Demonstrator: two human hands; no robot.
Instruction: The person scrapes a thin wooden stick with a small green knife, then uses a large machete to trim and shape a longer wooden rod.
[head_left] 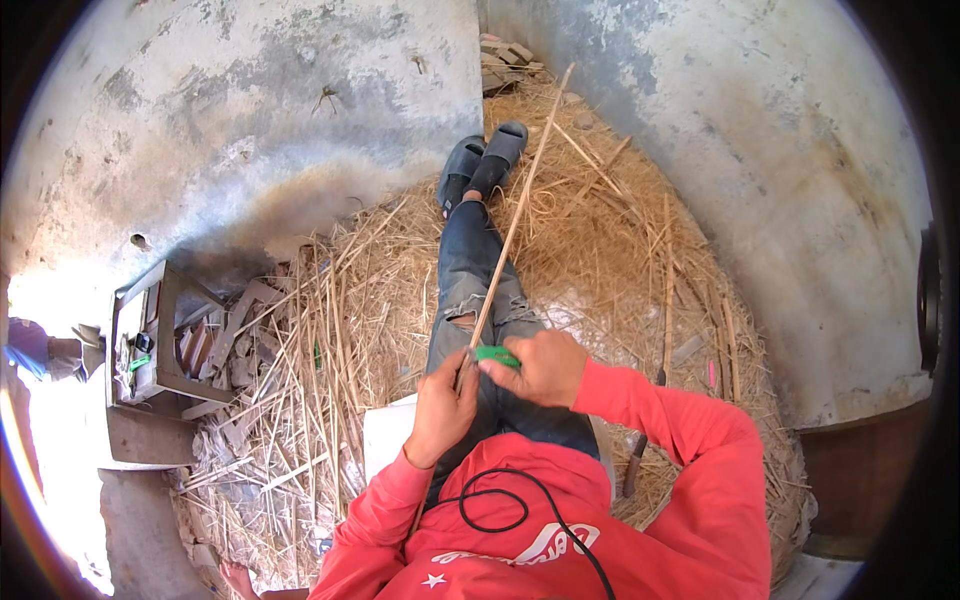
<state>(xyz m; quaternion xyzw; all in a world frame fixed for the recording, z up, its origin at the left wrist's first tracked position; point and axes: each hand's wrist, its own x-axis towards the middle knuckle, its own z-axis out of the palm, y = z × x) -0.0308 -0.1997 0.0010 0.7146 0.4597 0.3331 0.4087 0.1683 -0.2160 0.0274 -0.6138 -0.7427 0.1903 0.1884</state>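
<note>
A long, thin bamboo strip (510, 240) runs from my lap up past my feet, its far end near the wall corner. My left hand (442, 408) is closed around the strip close to my thighs. In my closed right hand (548, 368) is a green-handled knife (497, 355), its front end at the strip just beyond my left fingers. The blade is too small to make out clearly. Both hands meet above my jeans (466, 260), and the lower end of the strip passes back under my left forearm.
Straw-like shavings and loose strips (340, 330) cover the floor around my legs. At left stands a small wooden table (170, 385) with items on it. A dark-handled tool (634, 465) lies by my right side. Concrete walls (330, 100) rise ahead. A black cord (510, 490) loops over my red sweatshirt.
</note>
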